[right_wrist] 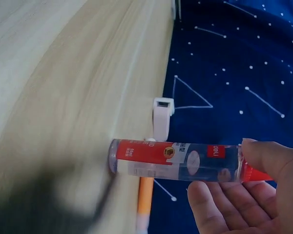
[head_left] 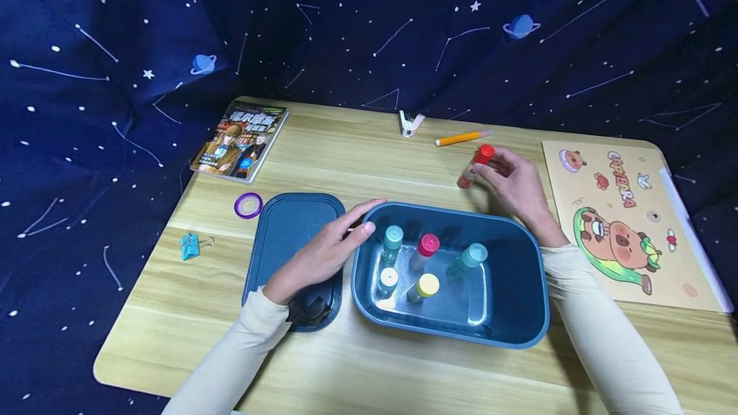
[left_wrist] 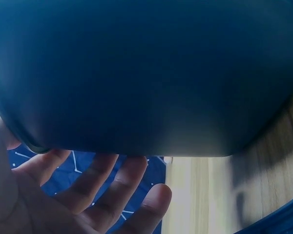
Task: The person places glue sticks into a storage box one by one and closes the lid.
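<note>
In the head view my right hand point(head_left: 516, 184) pinches a red-capped glue bottle point(head_left: 476, 165) near its cap, behind the bin. The right wrist view shows this clear glue bottle point(right_wrist: 161, 158) with a red and white label, its base right at the tabletop and the thumb at the cap. My left hand point(head_left: 323, 252) holds the left end of the dark blue bin point(head_left: 450, 333), thumb over the rim and fingers along the outside. Inside stand several bottles: teal caps point(head_left: 394, 235), a pink-red cap point(head_left: 429, 244), a yellow cap point(head_left: 428, 285) and a white cap point(head_left: 389, 277).
Left of the bin lies a dark blue lid point(head_left: 300, 223), partly under the left arm. Around it are a purple tape ring point(head_left: 248, 205), a blue binder clip point(head_left: 190, 246) and a book point(head_left: 239, 139). Farther back are a white stapler-like item point(head_left: 409, 124), an orange pen point(head_left: 461, 138) and a capybara folder point(head_left: 628, 223).
</note>
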A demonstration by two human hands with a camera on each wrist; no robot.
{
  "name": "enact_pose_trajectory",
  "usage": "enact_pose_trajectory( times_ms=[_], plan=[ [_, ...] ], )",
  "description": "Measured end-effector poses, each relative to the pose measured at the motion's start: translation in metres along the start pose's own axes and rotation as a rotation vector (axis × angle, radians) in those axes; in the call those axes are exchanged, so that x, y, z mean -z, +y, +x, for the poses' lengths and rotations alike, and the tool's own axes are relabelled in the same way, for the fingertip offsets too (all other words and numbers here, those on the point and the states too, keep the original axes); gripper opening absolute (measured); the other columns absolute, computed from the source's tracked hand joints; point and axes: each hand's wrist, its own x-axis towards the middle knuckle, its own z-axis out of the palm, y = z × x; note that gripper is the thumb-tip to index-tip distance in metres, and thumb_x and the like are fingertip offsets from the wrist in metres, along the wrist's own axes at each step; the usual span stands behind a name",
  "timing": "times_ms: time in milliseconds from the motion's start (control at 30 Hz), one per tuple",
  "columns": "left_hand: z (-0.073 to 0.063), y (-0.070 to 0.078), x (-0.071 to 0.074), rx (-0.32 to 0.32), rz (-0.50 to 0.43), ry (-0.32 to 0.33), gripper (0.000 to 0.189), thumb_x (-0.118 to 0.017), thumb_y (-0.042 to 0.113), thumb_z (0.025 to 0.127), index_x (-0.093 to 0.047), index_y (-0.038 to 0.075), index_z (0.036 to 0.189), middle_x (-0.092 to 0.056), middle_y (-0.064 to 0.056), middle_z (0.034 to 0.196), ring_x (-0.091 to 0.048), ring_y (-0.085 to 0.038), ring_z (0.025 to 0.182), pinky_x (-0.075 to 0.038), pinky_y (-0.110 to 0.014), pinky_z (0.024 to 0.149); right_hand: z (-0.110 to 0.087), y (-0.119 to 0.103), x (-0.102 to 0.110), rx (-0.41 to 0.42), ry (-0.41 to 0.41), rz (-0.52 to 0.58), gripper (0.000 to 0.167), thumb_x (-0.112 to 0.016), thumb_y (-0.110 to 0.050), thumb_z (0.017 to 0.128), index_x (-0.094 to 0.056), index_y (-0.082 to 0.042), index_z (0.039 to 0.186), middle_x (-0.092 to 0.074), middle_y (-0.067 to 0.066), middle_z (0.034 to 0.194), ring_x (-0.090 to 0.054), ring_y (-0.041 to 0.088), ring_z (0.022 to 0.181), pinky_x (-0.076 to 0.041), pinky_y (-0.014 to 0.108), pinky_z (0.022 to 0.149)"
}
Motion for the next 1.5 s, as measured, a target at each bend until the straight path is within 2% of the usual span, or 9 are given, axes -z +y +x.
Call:
enact_pose_trajectory(
  times_ms=[200, 433, 567, 667, 700, 833, 1033, 1267, 1500],
  plan=[
    [0.000, 0.000, 0.000, 0.000, -0.002, -0.001, 0.049, -0.041, 0.038, 0.112, -0.038, 0.033, 0.160, -0.037, 0.005, 0.167, -0.038, -0.025, 0.154, -0.035, -0.057, 0.123, -0.015, -0.014, 0.025, -0.001, 0.083, -0.062, 0.038, -0.071, -0.022, 0.100, -0.067, -0.001, 0.132, -0.072, 0.022, 0.124, -0.057, -0.019, 0.089, -0.046, 0.000, 0.082],
    [-0.001, 0.001, -0.001, 0.018, 0.001, 0.006, 0.048, -0.041, 0.040, 0.112, -0.038, 0.036, 0.160, -0.037, 0.005, 0.168, -0.041, -0.028, 0.153, -0.036, -0.058, 0.121, -0.055, -0.039, 0.081, 0.037, 0.206, -0.094, 0.034, -0.076, -0.022, 0.096, -0.072, -0.009, 0.127, -0.068, -0.031, 0.102, -0.065, -0.014, 0.087, -0.047, 0.001, 0.078],
    [-0.001, 0.000, -0.001, 0.019, 0.000, 0.007, 0.048, -0.041, 0.040, 0.112, -0.039, 0.035, 0.160, -0.037, 0.003, 0.167, -0.041, -0.029, 0.152, -0.037, -0.059, 0.121, -0.091, -0.059, 0.111, 0.074, 0.258, -0.103, 0.034, -0.078, -0.010, 0.092, -0.073, -0.009, 0.126, -0.069, -0.031, 0.104, -0.067, -0.014, 0.086, -0.048, 0.000, 0.078],
    [-0.001, 0.000, -0.001, 0.018, 0.002, 0.010, 0.048, -0.040, 0.039, 0.112, -0.039, 0.035, 0.160, -0.037, 0.003, 0.168, -0.040, -0.029, 0.153, -0.037, -0.060, 0.121, -0.117, -0.075, 0.121, 0.171, 0.262, -0.084, 0.037, -0.075, 0.005, 0.090, -0.071, 0.000, 0.127, -0.071, -0.023, 0.111, -0.069, -0.011, 0.091, -0.050, 0.001, 0.080],
    [-0.001, 0.000, -0.001, 0.018, 0.002, 0.011, 0.048, -0.040, 0.039, 0.112, -0.038, 0.035, 0.160, -0.036, 0.003, 0.168, -0.039, -0.029, 0.153, -0.036, -0.060, 0.121, -0.124, -0.079, 0.122, 0.210, 0.249, -0.060, 0.037, -0.073, 0.010, 0.089, -0.070, 0.004, 0.126, -0.073, -0.019, 0.114, -0.070, -0.008, 0.092, -0.049, 0.001, 0.076],
    [-0.001, 0.000, -0.001, 0.021, 0.006, 0.012, 0.048, -0.040, 0.040, 0.112, -0.038, 0.036, 0.160, -0.036, 0.003, 0.168, -0.037, -0.030, 0.154, -0.035, -0.062, 0.121, -0.152, -0.091, 0.118, 0.280, 0.174, -0.042, 0.047, -0.072, 0.023, 0.082, -0.068, 0.008, 0.127, -0.073, -0.010, 0.124, -0.070, -0.001, 0.101, -0.050, 0.002, 0.083],
    [-0.001, 0.001, -0.002, 0.021, 0.003, 0.012, 0.048, -0.040, 0.040, 0.112, -0.038, 0.036, 0.160, -0.037, 0.003, 0.168, -0.038, -0.030, 0.154, -0.035, -0.062, 0.121, -0.178, -0.103, 0.090, 0.283, -0.027, -0.146, 0.061, -0.086, 0.015, 0.071, -0.074, -0.014, 0.123, -0.074, -0.012, 0.118, -0.069, -0.005, 0.103, -0.051, 0.005, 0.089],
    [-0.001, 0.002, -0.002, 0.022, 0.009, 0.017, 0.048, -0.040, 0.042, 0.112, -0.038, 0.036, 0.160, -0.036, 0.002, 0.168, -0.037, -0.030, 0.154, -0.034, -0.063, 0.121, -0.179, -0.097, 0.056, 0.251, -0.288, -0.182, 0.053, -0.088, -0.007, 0.080, -0.070, -0.030, 0.124, -0.076, -0.008, 0.112, -0.071, 0.000, 0.101, -0.053, 0.007, 0.087],
    [-0.001, 0.002, -0.002, 0.018, 0.010, 0.011, 0.048, -0.040, 0.041, 0.112, -0.038, 0.035, 0.160, -0.036, 0.003, 0.168, -0.037, -0.029, 0.155, -0.034, -0.062, 0.121, -0.171, -0.092, 0.042, 0.237, -0.432, -0.326, 0.043, -0.086, -0.020, 0.086, -0.070, -0.038, 0.122, -0.077, -0.017, 0.109, -0.071, 0.005, 0.099, -0.063, 0.034, 0.085]
  ],
)
